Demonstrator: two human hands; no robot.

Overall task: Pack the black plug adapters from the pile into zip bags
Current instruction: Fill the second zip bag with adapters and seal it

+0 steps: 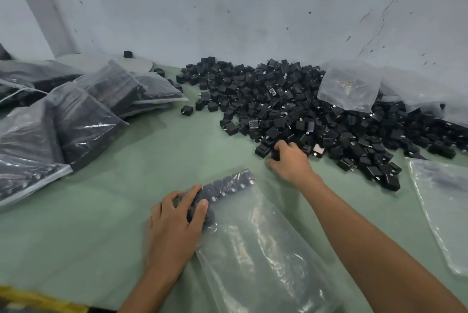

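Note:
A big pile of black plug adapters (304,110) covers the right and far side of the green table. A clear zip bag (253,249) lies flat in front of me, with a row of adapters (228,186) lined up at its far end. My left hand (174,224) presses on the bag's far left corner, fingers over the adapters inside it. My right hand (291,160) reaches into the near edge of the pile, fingers curled around black adapters there.
Several filled zip bags (83,115) are stacked at the left. Empty clear bags lie at the right edge (445,211) and on top of the pile (349,87). A grey wall stands right behind the pile. Single adapters (187,110) lie loose on the green tabletop (114,211).

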